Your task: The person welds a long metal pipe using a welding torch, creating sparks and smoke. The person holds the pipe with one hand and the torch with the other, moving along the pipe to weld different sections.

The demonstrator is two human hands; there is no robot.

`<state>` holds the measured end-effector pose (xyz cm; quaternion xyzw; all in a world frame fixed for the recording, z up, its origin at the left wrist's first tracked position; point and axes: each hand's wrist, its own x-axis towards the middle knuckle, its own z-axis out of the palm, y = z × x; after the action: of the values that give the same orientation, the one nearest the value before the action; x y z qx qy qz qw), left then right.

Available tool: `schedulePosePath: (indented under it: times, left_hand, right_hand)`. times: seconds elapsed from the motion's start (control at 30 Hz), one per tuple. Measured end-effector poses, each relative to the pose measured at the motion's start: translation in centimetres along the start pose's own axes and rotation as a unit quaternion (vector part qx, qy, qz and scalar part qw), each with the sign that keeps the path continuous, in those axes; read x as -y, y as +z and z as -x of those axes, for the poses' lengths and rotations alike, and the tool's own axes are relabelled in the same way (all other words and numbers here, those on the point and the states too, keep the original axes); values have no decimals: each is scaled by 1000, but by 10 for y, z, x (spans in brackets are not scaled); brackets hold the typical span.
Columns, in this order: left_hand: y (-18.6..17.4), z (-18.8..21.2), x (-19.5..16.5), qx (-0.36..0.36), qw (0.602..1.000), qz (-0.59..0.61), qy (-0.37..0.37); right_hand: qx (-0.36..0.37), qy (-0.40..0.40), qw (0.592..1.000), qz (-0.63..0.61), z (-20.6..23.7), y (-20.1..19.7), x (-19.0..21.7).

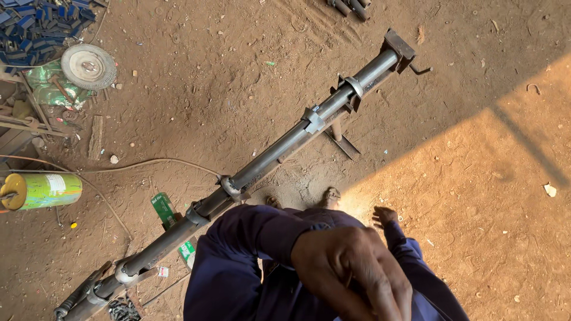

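Observation:
My left hand (351, 270) is close under the camera, back up, at the end of a dark blue sleeve that comes across from the left. Its fingers lie together and point down-right over my right forearm; its palm is hidden. My right hand (384, 215) hangs lower beside my body, fingers apart and holding nothing. My two sandalled feet (331, 194) stand on the dirt just past it. A long steel pipe (279, 151) with several ring collars lies on a metal frame, running diagonally from lower left to upper right, just left of my body. Neither hand touches it.
The frame rests on a small metal stand (343, 141). A green cylinder with a yellow end (40, 191), a round abrasive disc (89, 66), a pile of blue metal pieces (41, 24) and a green box (163, 208) lie at the left. A cable (148, 161) crosses the dirt.

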<state>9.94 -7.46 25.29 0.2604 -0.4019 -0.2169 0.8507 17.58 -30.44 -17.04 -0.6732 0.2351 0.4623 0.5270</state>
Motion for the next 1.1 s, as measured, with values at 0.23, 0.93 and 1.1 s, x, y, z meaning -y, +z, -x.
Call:
schedulePosePath:
  times: [0.23, 0.93, 1.1]
  left_hand:
    - [0, 14, 40, -12, 998, -56, 22]
    - [38, 43, -35, 64, 944, -323, -8]
    - [48, 61, -38, 96, 933, -334, 96]
  right_hand:
    - [23, 12, 999, 29, 10, 20, -6]
    - [-15, 20, 998, 54, 39, 88, 0]
    - [10, 16, 997, 77, 41, 128, -10]
